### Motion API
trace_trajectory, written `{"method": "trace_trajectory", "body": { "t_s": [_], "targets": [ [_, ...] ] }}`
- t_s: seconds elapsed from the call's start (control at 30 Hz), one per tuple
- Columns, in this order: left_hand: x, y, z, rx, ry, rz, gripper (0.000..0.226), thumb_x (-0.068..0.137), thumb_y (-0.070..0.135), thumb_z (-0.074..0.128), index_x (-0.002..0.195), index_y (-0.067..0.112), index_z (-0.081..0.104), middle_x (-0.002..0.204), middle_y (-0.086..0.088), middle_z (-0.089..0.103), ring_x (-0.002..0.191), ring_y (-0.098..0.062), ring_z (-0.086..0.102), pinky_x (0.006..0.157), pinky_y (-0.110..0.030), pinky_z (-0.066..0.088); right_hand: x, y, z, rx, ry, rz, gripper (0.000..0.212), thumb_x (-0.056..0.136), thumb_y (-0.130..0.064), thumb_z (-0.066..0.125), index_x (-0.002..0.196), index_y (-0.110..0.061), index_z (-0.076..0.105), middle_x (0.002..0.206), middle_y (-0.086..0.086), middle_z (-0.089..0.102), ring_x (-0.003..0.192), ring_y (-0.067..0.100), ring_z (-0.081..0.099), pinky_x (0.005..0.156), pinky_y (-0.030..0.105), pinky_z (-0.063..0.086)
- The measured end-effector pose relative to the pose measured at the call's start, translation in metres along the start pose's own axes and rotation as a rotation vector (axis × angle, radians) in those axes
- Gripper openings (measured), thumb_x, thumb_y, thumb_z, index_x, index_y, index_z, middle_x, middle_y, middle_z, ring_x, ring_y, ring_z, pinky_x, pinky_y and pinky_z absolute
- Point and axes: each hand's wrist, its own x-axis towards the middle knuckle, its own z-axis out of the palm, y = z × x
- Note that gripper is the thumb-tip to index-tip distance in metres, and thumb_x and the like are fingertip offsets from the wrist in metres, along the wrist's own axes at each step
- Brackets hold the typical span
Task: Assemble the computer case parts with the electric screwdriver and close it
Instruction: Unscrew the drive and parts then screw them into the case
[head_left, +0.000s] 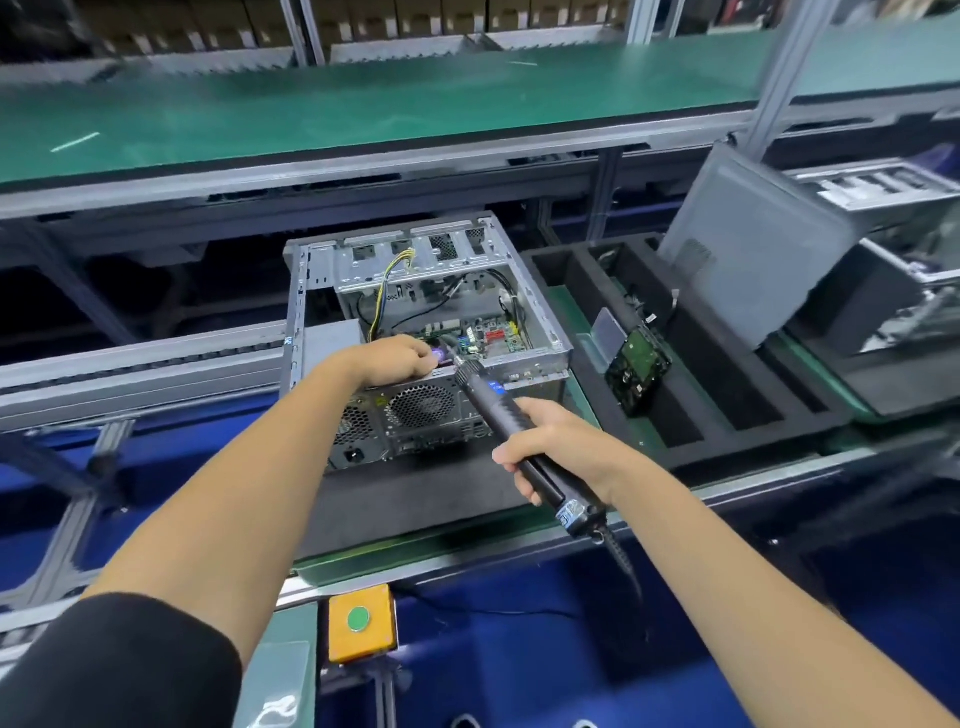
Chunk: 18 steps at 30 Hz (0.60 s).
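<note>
A head-worn camera looked down on a factory assembly line. At the centre of the frame an open grey metal computer case (426, 322) lay on a dark foam pad, its side panel off, with a green circuit board, bundled wires and a rear fan grille visible inside.

The person's right hand (550, 441), right of centre, was wrapped firmly around the black cylindrical electric screwdriver (511, 434), which slanted up and left so that its tip reached into the case near the board's lower edge. The left hand (397, 358), at centre, rested on the case's near rim with fingers curled just beside the tip, a purple glow showing at the fingertips; whether it pinched a screw or only steadied the tip could not be told.

To the right, a black foam tray (727, 395) held a black hard drive (636, 371) standing on edge. A grey side panel (748, 249) leaned at upper right.

The step in hand appeared to be driving a screw inside the case. The next move would likely call for keeping the bit square on the screw head before the drive and panel are fitted.
</note>
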Motion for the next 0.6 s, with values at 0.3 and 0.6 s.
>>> {"method": "trace_trajectory", "body": {
  "t_s": [0.3,0.6],
  "targets": [
    [0.004,-0.005,0.005,-0.079,0.087,-0.028,0.030,0.093,0.014,0.050,0.064,0.014,0.043,0.063,0.001,0.041,0.059,-0.016,0.033,0.063,-0.031,0.028,-0.008,0.026,0.008,-0.043,0.004,0.056,0.083,0.084,-0.007,0.076,0.151,-0.012,0.027,0.064,0.003,0.063,0.051,0.019,0.058,0.048,0.029,0.049],
    [0.019,-0.003,0.021,-0.031,0.244,-0.166,0.030,0.091,0.014,0.045,0.062,0.020,0.046,0.065,0.004,0.044,0.057,-0.007,0.039,0.055,-0.018,0.033,-0.008,0.042,0.010,-0.035,0.010,0.066,0.044,0.082,-0.005,0.075,0.116,-0.016,0.049,0.055,-0.004,0.059,0.047,0.018,0.055,0.045,0.028,0.048]
  ]
}}
